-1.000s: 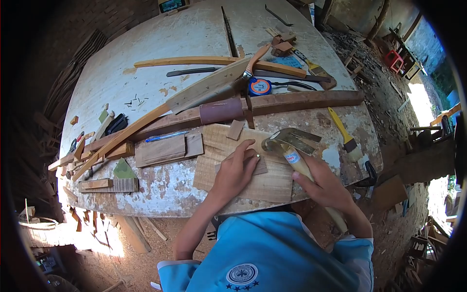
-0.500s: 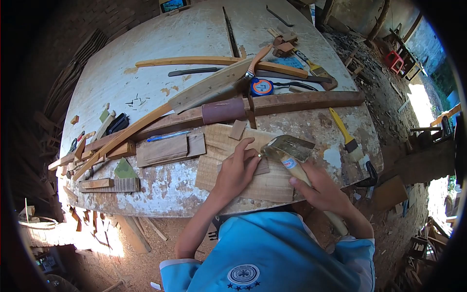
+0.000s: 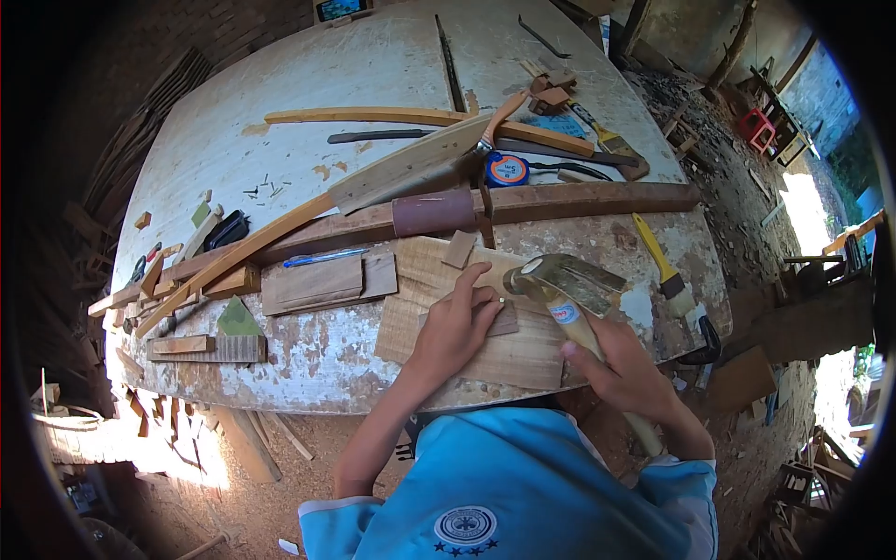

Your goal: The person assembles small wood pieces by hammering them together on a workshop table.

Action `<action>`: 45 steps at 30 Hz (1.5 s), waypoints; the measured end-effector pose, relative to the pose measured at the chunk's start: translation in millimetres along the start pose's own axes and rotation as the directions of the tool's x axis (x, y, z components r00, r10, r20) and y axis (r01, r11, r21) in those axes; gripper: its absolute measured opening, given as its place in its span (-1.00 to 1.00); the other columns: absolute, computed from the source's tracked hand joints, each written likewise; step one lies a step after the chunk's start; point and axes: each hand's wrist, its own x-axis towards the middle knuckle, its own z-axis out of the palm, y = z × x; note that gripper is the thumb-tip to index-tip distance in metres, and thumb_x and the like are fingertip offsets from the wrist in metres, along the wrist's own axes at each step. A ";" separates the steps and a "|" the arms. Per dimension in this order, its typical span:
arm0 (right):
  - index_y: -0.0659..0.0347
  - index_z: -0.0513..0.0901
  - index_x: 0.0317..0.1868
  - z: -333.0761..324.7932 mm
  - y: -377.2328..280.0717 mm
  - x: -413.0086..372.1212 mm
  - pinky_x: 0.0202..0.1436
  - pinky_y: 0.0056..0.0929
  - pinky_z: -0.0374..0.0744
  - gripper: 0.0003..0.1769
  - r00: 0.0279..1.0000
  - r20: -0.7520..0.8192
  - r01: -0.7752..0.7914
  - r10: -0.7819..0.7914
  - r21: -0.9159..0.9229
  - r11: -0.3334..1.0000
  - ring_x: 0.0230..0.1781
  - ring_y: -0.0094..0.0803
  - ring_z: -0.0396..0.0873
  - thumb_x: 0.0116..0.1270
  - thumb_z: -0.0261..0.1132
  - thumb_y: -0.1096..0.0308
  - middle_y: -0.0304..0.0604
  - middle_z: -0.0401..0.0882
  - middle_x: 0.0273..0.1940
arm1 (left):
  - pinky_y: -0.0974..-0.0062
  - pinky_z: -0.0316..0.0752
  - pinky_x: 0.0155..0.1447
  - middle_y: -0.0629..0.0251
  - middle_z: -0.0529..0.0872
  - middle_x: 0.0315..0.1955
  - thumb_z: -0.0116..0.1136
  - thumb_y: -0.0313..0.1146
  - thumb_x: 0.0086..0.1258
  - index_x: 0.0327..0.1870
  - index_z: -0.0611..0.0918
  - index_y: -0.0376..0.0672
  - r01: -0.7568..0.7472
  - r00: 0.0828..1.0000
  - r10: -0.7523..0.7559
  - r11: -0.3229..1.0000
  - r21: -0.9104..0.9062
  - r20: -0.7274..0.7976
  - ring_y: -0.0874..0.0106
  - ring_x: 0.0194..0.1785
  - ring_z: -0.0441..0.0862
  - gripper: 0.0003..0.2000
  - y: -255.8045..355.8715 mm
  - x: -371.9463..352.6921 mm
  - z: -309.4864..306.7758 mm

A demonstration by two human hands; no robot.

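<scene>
My right hand (image 3: pixel 611 362) is wrapped round the wooden handle of a claw hammer (image 3: pixel 565 289). The hammer's metal head hangs just right of my left hand (image 3: pixel 459 325), apart from it. Between thumb and forefinger, my left hand pinches a nail (image 3: pixel 502 301); only its small shiny head shows. Beneath those fingers lies a small dark wood piece (image 3: pixel 505 322), partly covered by the hand. It rests on a wide light-brown board (image 3: pixel 401 308) near the table's front edge. Another small wood block (image 3: pixel 458 250) lies at the board's far edge.
Behind the board, a long timber (image 3: pixel 597 199) crosses the table with a sandpaper roll (image 3: pixel 433 213) on it. A handsaw (image 3: pixel 411 166), tape measure (image 3: pixel 506 169) and yellow-handled brush (image 3: pixel 661 257) lie around. Thin boards (image 3: pixel 313 285) with a blue pen (image 3: pixel 324 258) are at left.
The hammer head has shifted right and slightly up, away from the nail. My left hand keeps its pinch in nearly the same place, and the view has moved slightly.
</scene>
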 end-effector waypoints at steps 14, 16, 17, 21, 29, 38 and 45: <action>0.43 0.18 0.32 4.9 -0.8 0.3 0.01 -0.09 0.43 -0.40 0.998 -0.013 0.058 -0.058 0.025 0.998 -0.09 0.17 0.50 0.37 0.10 0.29 0.31 0.50 -0.09 | 0.38 0.54 -0.14 0.07 0.73 -0.30 0.22 -0.51 0.27 0.24 0.28 -0.19 0.028 1.000 -0.028 1.000 0.004 -0.006 0.14 -0.17 0.70 -0.47 -0.8 -0.4 0.1; 0.44 0.11 0.35 5.3 -2.6 0.4 0.08 -0.03 0.41 -0.36 0.999 0.043 0.019 -0.020 0.025 0.999 -0.02 0.29 0.48 0.38 0.09 0.30 0.39 0.48 -0.02 | 0.39 0.54 -0.15 0.07 0.73 -0.30 0.22 -0.52 0.26 0.24 0.28 -0.20 0.011 1.000 -0.011 1.000 0.008 -0.008 0.14 -0.17 0.70 -0.47 -1.1 -0.6 0.9; 0.44 0.10 0.36 5.9 -3.7 0.7 0.08 -0.03 0.41 -0.36 0.998 0.064 -0.006 0.005 0.025 1.000 -0.03 0.30 0.48 0.38 0.08 0.30 0.40 0.48 -0.02 | 0.38 0.54 -0.15 0.06 0.73 -0.30 0.22 -0.52 0.26 0.24 0.28 -0.20 0.009 1.000 -0.009 1.000 0.006 -0.005 0.14 -0.17 0.70 -0.46 -1.2 -0.9 0.2; 0.41 0.09 0.37 3.1 -6.2 -0.6 0.06 -0.02 0.42 -0.36 0.998 0.044 0.045 -0.045 -0.013 0.999 -0.06 0.31 0.50 0.38 0.07 0.32 0.41 0.49 -0.05 | 0.27 0.54 -0.18 0.10 0.70 -0.31 0.17 -0.48 0.30 0.21 0.30 -0.23 -0.026 0.999 0.027 0.999 0.023 -0.018 0.08 -0.22 0.66 -0.52 2.0 -0.2 -0.3; 0.43 0.11 0.35 2.5 -3.4 3.7 0.06 -0.02 0.42 -0.40 0.998 0.046 0.037 -0.037 0.009 0.999 -0.01 0.32 0.47 0.40 0.05 0.31 0.41 0.46 0.00 | 0.29 0.53 -0.17 0.10 0.70 -0.31 0.17 -0.47 0.30 0.20 0.32 -0.27 -0.046 0.999 0.046 0.998 0.048 -0.011 0.09 -0.21 0.65 -0.54 1.2 -1.9 0.5; 0.43 0.16 0.31 9.9 5.2 8.5 0.02 0.01 0.41 -0.42 0.997 -0.030 0.075 -0.074 0.020 0.997 -0.06 0.31 0.49 0.40 0.07 0.27 0.39 0.49 -0.06 | 0.31 0.55 -0.15 0.10 0.72 -0.31 0.20 -0.48 0.27 0.22 0.29 -0.24 -0.017 1.000 0.018 0.998 0.059 -0.002 0.11 -0.19 0.68 -0.49 3.7 -0.5 -1.3; 0.43 0.19 0.29 -4.2 -15.5 -1.2 -0.04 -0.01 0.42 -0.43 0.997 -0.029 -0.072 0.075 0.084 0.994 -0.12 0.29 0.51 0.41 0.06 0.24 0.37 0.51 -0.11 | 0.37 0.55 -0.16 0.11 0.73 -0.32 0.23 -0.49 0.25 0.22 0.31 -0.21 -0.001 1.000 0.002 0.999 0.045 -0.010 0.15 -0.20 0.71 -0.48 0.6 -0.6 1.2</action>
